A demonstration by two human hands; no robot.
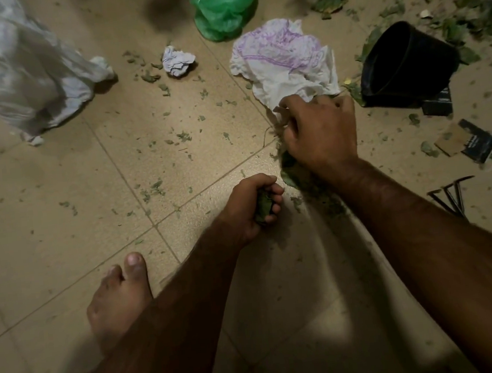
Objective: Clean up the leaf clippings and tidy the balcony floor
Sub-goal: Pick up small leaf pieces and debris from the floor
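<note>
Head | left grip (251,206) holds leaves (263,209) | floor (60,187) open leftward (clippings (150,191) scattered)

We see matt, speckled floor tiles (59,178), a thin, glossy green plastic bag (224,8), a smooth black plastic pot (406,62), crumpled paper (178,60), and what may be soft white cloth (21,78).
</note>
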